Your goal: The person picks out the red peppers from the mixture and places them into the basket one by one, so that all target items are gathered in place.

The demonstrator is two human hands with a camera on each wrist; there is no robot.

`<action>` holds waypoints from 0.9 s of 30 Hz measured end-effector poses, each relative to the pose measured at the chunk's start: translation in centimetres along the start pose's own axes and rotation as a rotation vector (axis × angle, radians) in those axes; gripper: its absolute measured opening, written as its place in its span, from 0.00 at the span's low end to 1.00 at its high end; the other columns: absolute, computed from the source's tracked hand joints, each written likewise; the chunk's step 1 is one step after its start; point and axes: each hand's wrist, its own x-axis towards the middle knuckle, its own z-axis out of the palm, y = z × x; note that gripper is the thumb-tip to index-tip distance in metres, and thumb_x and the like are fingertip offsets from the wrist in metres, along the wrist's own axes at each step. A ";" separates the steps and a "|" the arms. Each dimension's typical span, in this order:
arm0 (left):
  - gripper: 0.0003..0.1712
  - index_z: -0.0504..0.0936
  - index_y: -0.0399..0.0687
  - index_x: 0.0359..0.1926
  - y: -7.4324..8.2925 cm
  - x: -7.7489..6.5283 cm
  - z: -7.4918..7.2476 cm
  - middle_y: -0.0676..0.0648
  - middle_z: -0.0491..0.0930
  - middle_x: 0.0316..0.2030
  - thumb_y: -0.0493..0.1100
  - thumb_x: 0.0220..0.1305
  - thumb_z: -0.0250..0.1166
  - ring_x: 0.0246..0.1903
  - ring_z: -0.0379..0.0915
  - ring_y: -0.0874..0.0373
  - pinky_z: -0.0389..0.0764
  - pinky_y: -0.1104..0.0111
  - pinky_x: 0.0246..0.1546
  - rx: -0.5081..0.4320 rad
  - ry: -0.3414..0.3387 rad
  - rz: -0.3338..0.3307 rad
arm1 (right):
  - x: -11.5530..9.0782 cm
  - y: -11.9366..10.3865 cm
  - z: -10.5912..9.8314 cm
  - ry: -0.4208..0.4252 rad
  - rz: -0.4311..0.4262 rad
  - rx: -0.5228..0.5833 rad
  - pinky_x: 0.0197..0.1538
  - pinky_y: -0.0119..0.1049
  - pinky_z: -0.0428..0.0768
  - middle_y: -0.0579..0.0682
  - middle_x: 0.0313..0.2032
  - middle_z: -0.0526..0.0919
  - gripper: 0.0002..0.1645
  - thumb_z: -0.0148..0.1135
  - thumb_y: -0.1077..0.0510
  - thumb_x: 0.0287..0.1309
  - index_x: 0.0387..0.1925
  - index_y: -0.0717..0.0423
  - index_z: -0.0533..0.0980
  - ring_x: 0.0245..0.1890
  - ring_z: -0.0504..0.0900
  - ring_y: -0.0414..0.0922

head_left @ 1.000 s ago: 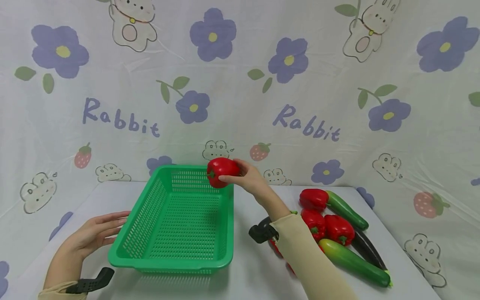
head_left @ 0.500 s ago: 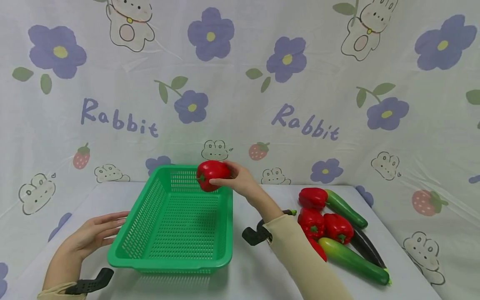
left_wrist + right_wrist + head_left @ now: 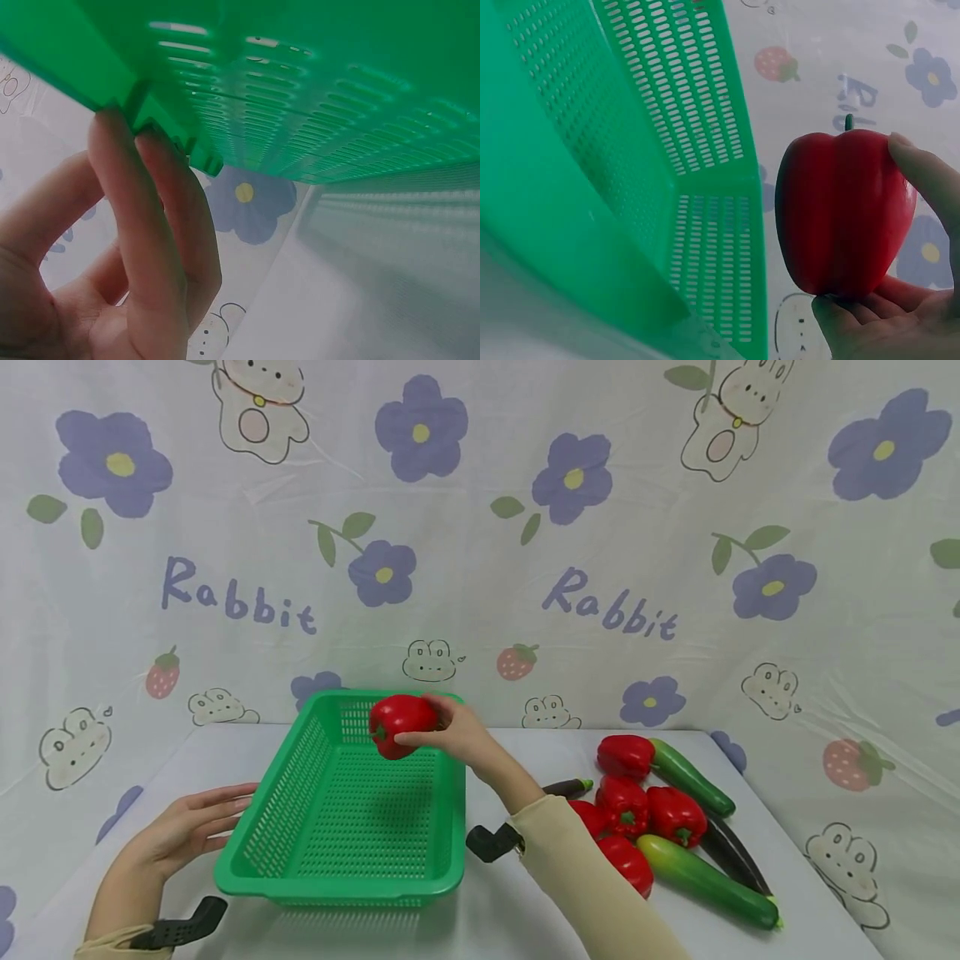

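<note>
My right hand (image 3: 461, 735) holds a red bell pepper (image 3: 401, 725) above the far right part of a green plastic basket (image 3: 341, 887). In the right wrist view, thumb and fingers grip the pepper (image 3: 844, 214) from opposite ends, its green stem sticking out. No vegetables lie on the basket's slotted floor. At the basket's left side is my left hand (image 3: 183, 827), its fingers extended toward the outer wall. The left wrist view shows those fingertips (image 3: 112, 124) touching the underside of the rim.
To the right on the white table (image 3: 517, 893) lie several red bell peppers (image 3: 626, 802), two green zucchini-like vegetables (image 3: 708, 881) and dark eggplants (image 3: 731, 852), one partly behind the right forearm. A patterned cloth (image 3: 480, 552) hangs behind the table.
My right hand has carried the bell pepper left and slightly lower, from the basket's far right corner to over its inside. The left hand and the basket stay in place.
</note>
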 end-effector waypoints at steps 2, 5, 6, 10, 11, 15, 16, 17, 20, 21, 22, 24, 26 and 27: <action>0.15 0.79 0.70 0.54 0.0 0.0 0.0 0.70 0.81 0.46 0.44 0.73 0.55 0.48 0.79 0.72 0.81 0.66 0.48 -0.007 -0.007 0.002 | -0.1 -0.1 0.4 -0.007 -0.006 -0.005 0.60 0.47 0.78 0.53 0.65 0.74 0.47 0.72 0.49 0.53 0.71 0.50 0.62 0.64 0.73 0.51; 0.15 0.79 0.70 0.53 0.0 0.0 -0.1 0.70 0.81 0.46 0.44 0.73 0.55 0.48 0.79 0.72 0.81 0.66 0.48 -0.011 -0.016 0.004 | -0.2 -0.3 0.9 -0.029 -0.014 -0.012 0.58 0.48 0.79 0.53 0.65 0.73 0.47 0.72 0.49 0.53 0.71 0.50 0.61 0.64 0.73 0.52; 0.15 0.79 0.71 0.53 0.0 0.0 -0.1 0.70 0.81 0.46 0.44 0.73 0.55 0.48 0.79 0.72 0.81 0.66 0.48 -0.010 -0.017 0.004 | -0.2 -0.3 1.1 -0.037 -0.014 -0.012 0.59 0.48 0.78 0.52 0.65 0.73 0.47 0.72 0.49 0.53 0.72 0.51 0.61 0.64 0.72 0.51; 0.15 0.79 0.70 0.54 0.0 0.0 -0.2 0.70 0.81 0.46 0.45 0.73 0.55 0.48 0.79 0.72 0.81 0.66 0.49 -0.002 -0.016 0.003 | -0.3 -0.5 1.8 -0.064 -0.016 -0.015 0.58 0.48 0.78 0.52 0.66 0.72 0.48 0.72 0.49 0.53 0.72 0.51 0.61 0.64 0.71 0.51; 0.15 0.79 0.70 0.54 0.0 -0.1 -0.2 0.70 0.81 0.46 0.45 0.73 0.55 0.48 0.79 0.72 0.81 0.66 0.49 0.000 -0.015 0.002 | -0.3 -0.5 2.0 -0.069 -0.017 -0.017 0.58 0.49 0.78 0.52 0.66 0.72 0.48 0.72 0.50 0.53 0.72 0.52 0.61 0.64 0.71 0.52; 0.15 0.79 0.71 0.54 0.0 -0.2 -0.3 0.71 0.80 0.46 0.44 0.73 0.55 0.48 0.78 0.73 0.81 0.66 0.48 -0.002 -0.019 0.002 | -0.3 -0.6 2.7 -0.080 -0.016 -0.042 0.56 0.48 0.80 0.52 0.65 0.72 0.47 0.72 0.50 0.52 0.71 0.51 0.62 0.63 0.72 0.52; 0.15 0.79 0.71 0.54 0.0 -0.3 -0.3 0.71 0.80 0.46 0.44 0.73 0.55 0.48 0.78 0.73 0.81 0.66 0.48 -0.003 -0.021 0.002 | -0.3 -0.6 2.9 -0.083 -0.013 -0.044 0.55 0.48 0.80 0.52 0.65 0.73 0.47 0.73 0.50 0.52 0.71 0.51 0.62 0.63 0.72 0.52; 0.15 0.79 0.71 0.54 0.0 -0.3 -0.3 0.71 0.81 0.46 0.44 0.73 0.55 0.48 0.78 0.73 0.81 0.66 0.48 -0.004 -0.022 0.003 | -0.2 -0.6 3.1 -0.084 -0.009 -0.049 0.55 0.47 0.81 0.52 0.65 0.73 0.47 0.73 0.50 0.52 0.71 0.51 0.63 0.63 0.72 0.52; 0.16 0.79 0.70 0.55 0.0 -0.3 -0.4 0.71 0.81 0.46 0.44 0.73 0.55 0.48 0.78 0.73 0.81 0.66 0.48 -0.002 -0.023 0.002 | -0.2 -0.7 3.6 -0.093 0.002 -0.062 0.52 0.45 0.82 0.52 0.64 0.74 0.47 0.73 0.49 0.51 0.71 0.51 0.63 0.62 0.73 0.51; 0.16 0.79 0.70 0.55 0.0 -0.3 -0.4 0.71 0.81 0.46 0.44 0.73 0.55 0.48 0.78 0.73 0.81 0.66 0.48 -0.001 -0.023 0.001 | -0.3 -0.7 3.8 -0.097 0.004 -0.066 0.52 0.44 0.82 0.52 0.63 0.74 0.47 0.73 0.49 0.51 0.70 0.51 0.63 0.61 0.73 0.51; 0.15 0.79 0.70 0.55 0.0 -0.3 -0.5 0.71 0.81 0.46 0.44 0.73 0.55 0.48 0.78 0.73 0.80 0.66 0.48 0.000 -0.023 0.000 | -0.3 -0.8 4.0 -0.101 0.006 -0.069 0.51 0.44 0.82 0.52 0.63 0.74 0.47 0.74 0.49 0.51 0.70 0.51 0.63 0.61 0.73 0.50; 0.15 0.79 0.71 0.54 0.0 -0.3 -0.5 0.70 0.81 0.46 0.44 0.73 0.55 0.48 0.78 0.73 0.80 0.67 0.48 0.000 -0.026 -0.002 | -0.4 -0.8 4.2 -0.111 0.005 -0.087 0.51 0.43 0.83 0.52 0.63 0.75 0.47 0.73 0.49 0.51 0.70 0.50 0.63 0.61 0.74 0.50; 0.15 0.79 0.71 0.53 0.0 -0.3 -0.5 0.70 0.81 0.46 0.44 0.73 0.55 0.48 0.78 0.73 0.80 0.67 0.48 -0.004 -0.033 0.000 | -0.5 -0.9 4.4 -0.124 0.006 -0.104 0.51 0.42 0.82 0.52 0.63 0.75 0.47 0.73 0.49 0.51 0.71 0.51 0.63 0.60 0.74 0.49; 0.15 0.79 0.71 0.53 0.0 -0.3 -0.5 0.70 0.81 0.46 0.44 0.73 0.55 0.48 0.78 0.73 0.81 0.67 0.48 -0.008 -0.037 0.001 | -0.6 -0.9 4.6 -0.131 0.007 -0.112 0.51 0.42 0.82 0.52 0.62 0.75 0.47 0.73 0.49 0.51 0.71 0.52 0.63 0.60 0.74 0.49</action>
